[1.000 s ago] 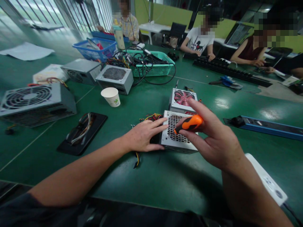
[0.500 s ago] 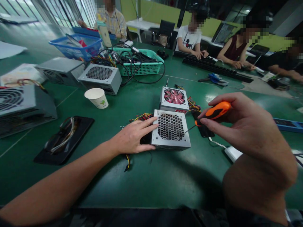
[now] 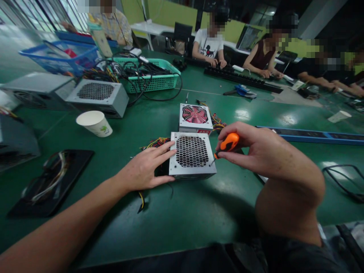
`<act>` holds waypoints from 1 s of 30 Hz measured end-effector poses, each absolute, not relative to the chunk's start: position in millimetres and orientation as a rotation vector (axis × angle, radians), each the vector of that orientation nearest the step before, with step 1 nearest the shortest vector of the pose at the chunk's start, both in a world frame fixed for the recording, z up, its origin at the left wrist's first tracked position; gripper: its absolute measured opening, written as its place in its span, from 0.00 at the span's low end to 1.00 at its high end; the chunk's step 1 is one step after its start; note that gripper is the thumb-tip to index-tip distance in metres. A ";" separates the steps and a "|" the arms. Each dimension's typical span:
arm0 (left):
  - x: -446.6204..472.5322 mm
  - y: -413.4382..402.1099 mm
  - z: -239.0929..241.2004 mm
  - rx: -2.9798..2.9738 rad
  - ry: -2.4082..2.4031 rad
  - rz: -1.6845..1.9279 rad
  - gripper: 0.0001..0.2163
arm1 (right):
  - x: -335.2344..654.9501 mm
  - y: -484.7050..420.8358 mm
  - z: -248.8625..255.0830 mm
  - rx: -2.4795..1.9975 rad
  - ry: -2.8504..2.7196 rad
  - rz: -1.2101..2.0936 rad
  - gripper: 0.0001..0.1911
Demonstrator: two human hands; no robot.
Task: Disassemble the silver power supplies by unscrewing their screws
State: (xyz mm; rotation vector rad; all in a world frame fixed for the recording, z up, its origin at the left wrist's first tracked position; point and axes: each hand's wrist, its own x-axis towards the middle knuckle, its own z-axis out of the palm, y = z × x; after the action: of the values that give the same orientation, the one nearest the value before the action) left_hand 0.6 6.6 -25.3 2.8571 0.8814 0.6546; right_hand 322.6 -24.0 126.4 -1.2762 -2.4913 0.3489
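Observation:
A grey metal computer power supply [image 3: 192,172] lies in front of me with its honeycomb grille facing up. My left hand [image 3: 148,167] rests against its left side, fingers spread, fingertips on the top edge and thumb low at the near corner. Between thumb and fingers, my right hand [image 3: 247,148] grips an orange and black screwdriver [image 3: 229,142]. Its tip points down at the near right corner of the top face, by a small screw or hole; contact is hard to tell. Just behind stands a second power supply [image 3: 196,114] with a red fan. Coloured cables [image 3: 156,143] stick out at the left.
A paper cup [image 3: 95,124] and a black tray with glasses [image 3: 54,182] stand left. Beyond are more power supplies [image 3: 96,94], a green basket of cables [image 3: 153,81] and a blue basket [image 3: 61,60]. Several people sit across the table. A blue strip [image 3: 307,135] lies right.
The screwdriver has moved from over the grille's right part to the near right corner and stands steeper. My view has turned right; the left hand stays on the power supply.

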 end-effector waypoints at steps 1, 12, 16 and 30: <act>0.7 6.6 -25.1 2.856 0.883 0.660 0.38 | 322.5 -24.2 126.7 -1.276 -2.496 0.355 0.15; 1.2 6.3 -25.1 2.887 0.866 0.678 0.37 | 324.4 -23.1 127.3 -1.265 -2.559 0.403 0.13; 1.3 6.3 -24.9 2.884 0.868 0.675 0.37 | 322.3 -23.0 127.7 -1.255 -2.627 0.394 0.11; 1.2 6.2 -24.7 2.877 0.859 0.685 0.37 | 317.9 -31.4 126.3 -1.239 -2.741 0.367 0.09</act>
State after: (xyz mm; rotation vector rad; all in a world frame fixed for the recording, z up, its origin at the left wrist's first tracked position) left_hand 1.2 6.2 -24.7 2.8768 0.8591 0.6851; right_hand 317.9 -31.4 126.3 -1.2390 -2.7411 0.3674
